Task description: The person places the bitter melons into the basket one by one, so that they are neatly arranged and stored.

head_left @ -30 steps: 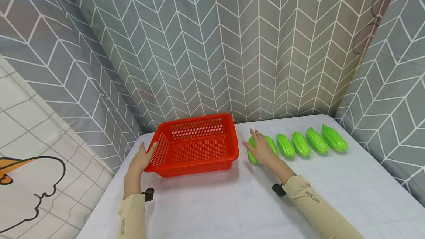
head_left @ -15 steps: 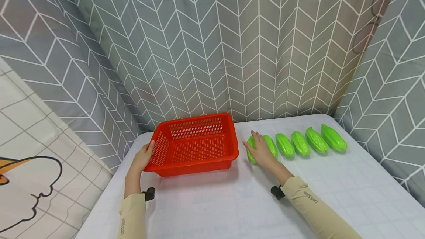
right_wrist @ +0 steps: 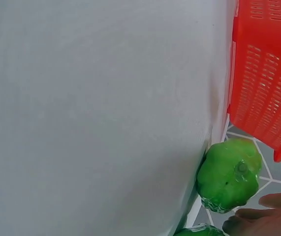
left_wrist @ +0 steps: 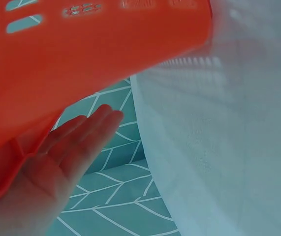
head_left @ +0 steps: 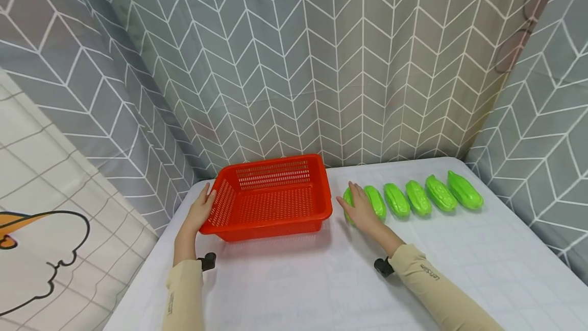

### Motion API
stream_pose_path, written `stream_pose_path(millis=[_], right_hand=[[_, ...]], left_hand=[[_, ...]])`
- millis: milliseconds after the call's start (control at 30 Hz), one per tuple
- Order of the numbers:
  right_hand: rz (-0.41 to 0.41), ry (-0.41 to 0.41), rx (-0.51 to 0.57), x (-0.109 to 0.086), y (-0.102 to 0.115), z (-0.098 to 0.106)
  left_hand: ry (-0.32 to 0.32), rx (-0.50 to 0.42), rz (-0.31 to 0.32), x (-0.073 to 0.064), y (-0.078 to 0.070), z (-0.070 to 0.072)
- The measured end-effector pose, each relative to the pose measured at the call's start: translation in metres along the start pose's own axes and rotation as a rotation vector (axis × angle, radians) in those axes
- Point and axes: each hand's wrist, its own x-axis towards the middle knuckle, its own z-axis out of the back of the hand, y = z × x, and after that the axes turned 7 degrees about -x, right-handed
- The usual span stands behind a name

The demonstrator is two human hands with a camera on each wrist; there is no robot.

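Observation:
A red perforated plastic basket stands left of centre on the white table. My left hand is at its left rim, thumb and fingers spread. In the left wrist view, the fingers stretch out nearly straight below the rim along the basket's outer wall. My right hand is over the leftmost green vegetable, a lobed, ribbed, gourd-like piece with a stubby end, and partly hides it in the head view. Its fingers are extended, and in the right wrist view the fingertips lie close beside the vegetable.
Several more green vegetables lie in a row to the right along the back of the table. A grey patterned curtain hangs directly behind the table's back edge. The white table extends toward me.
The left thumb and fingers lay together at the basket rim half a second ago and are spread apart now. The right hand stays nearly in place; the view shifts slightly.

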Motion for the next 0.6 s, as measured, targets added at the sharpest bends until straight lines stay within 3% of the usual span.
stream_pose_path(millis=[367,600], right_hand=[[0.024,0.037,-0.036,0.0010,-0.0088,-0.0069],[0.043,0.050,-0.057,0.0012,-0.0102,-0.0067]], left_hand=[[0.055,-0.060,0.011,0.0037,0.0058,-0.0007],[0.055,-0.084,0.004,0.0016,0.0049,-0.0002]])
